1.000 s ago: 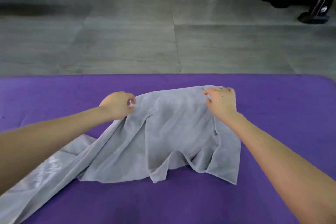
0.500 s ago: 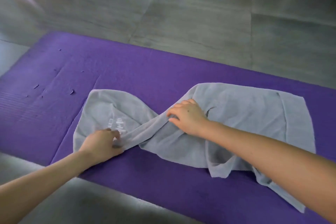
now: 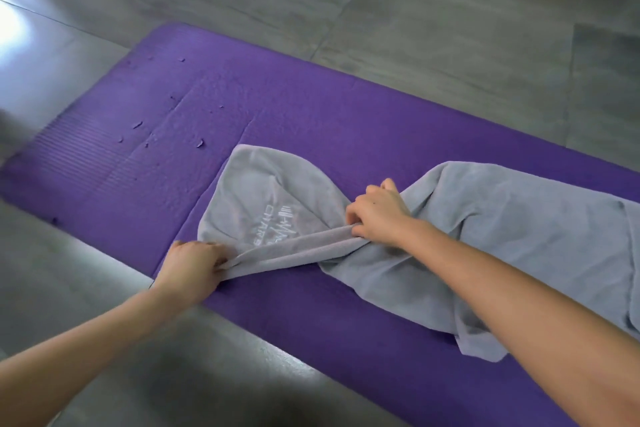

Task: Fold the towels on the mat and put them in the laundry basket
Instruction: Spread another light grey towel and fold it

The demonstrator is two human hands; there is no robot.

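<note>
One grey towel (image 3: 502, 229) lies twisted on the mat (image 3: 277, 107); left grip (image 3: 194, 267) and right grip (image 3: 377, 215) pinch its bunched edge; white logo (image 3: 273, 225) illegible.

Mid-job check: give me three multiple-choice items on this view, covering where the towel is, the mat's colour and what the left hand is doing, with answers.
1. Where does the grey towel lie?
A. on the mat
B. in a basket
C. over a chair

2. What colour is the mat?
A. green
B. purple
C. red

3. What is the left hand doing?
A. lying flat and open
B. gripping a bunched strip of towel
C. lifting a basket

Answers:
1 A, the towel is spread across the mat.
2 B, its surface is plainly purple.
3 B, its fingers curl round the strip running to the right hand.
</note>
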